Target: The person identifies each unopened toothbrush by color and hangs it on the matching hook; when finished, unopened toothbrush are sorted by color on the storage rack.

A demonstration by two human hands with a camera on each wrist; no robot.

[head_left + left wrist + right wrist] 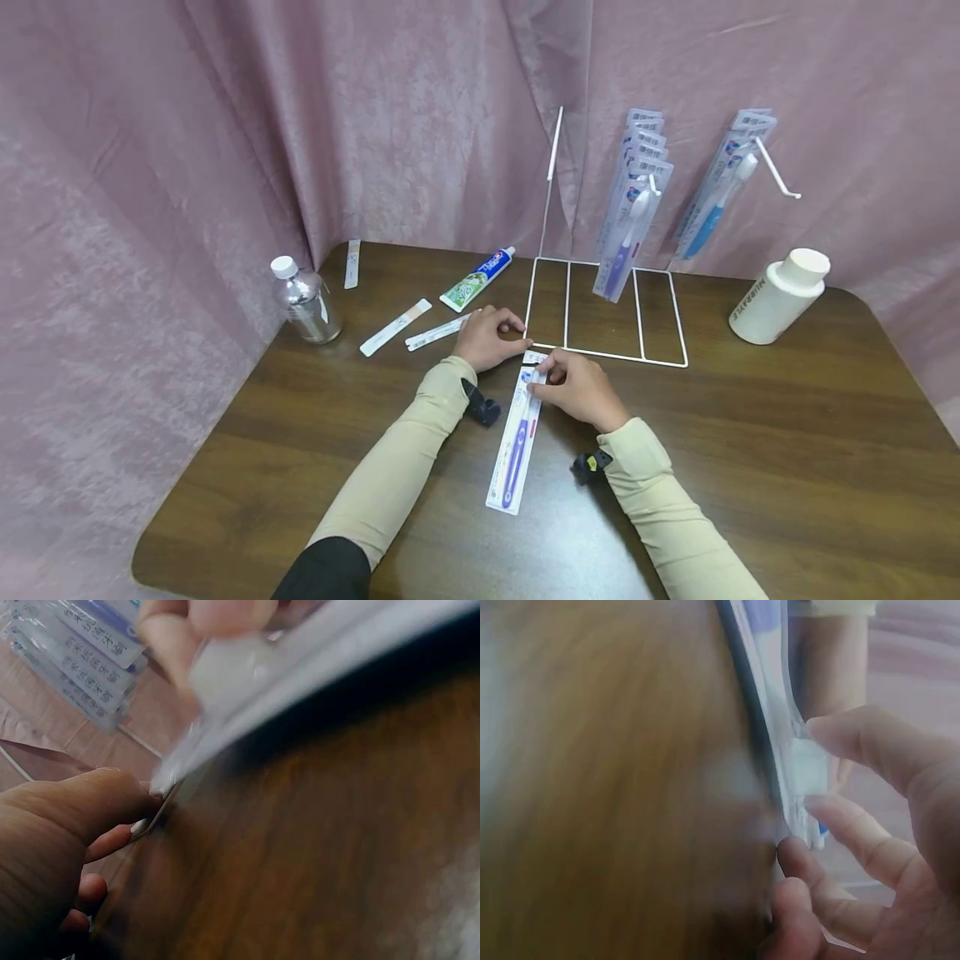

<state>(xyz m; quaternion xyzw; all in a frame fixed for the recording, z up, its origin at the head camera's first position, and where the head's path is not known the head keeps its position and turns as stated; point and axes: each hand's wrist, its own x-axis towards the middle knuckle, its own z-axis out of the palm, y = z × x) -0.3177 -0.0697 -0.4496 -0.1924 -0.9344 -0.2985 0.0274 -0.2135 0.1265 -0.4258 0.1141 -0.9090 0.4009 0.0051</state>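
Observation:
A purple toothbrush in a clear-and-white blister pack (516,450) slants across the table between both hands, its hang-tab end farthest from me. My left hand (489,337) pinches the tab end; in the left wrist view the thumb (97,795) and a finger meet at the pack's corner. The right hand (581,387) holds the pack by its edges near the brush head, with thumb and fingers around the clear bulge (810,769) in the right wrist view. Just beyond the hands stands a white wire rack (611,356). Packed purple toothbrushes (626,233) hang on its middle hook, and blue ones (708,221) on the right.
Left of the rack lie a toothpaste tube (480,279) and several narrow white strips (396,327), one partly behind the left hand. A clear bottle with a white cap (307,304) stands at the left edge, a white bottle (776,300) at the right. Pink curtain (420,125) hangs behind.

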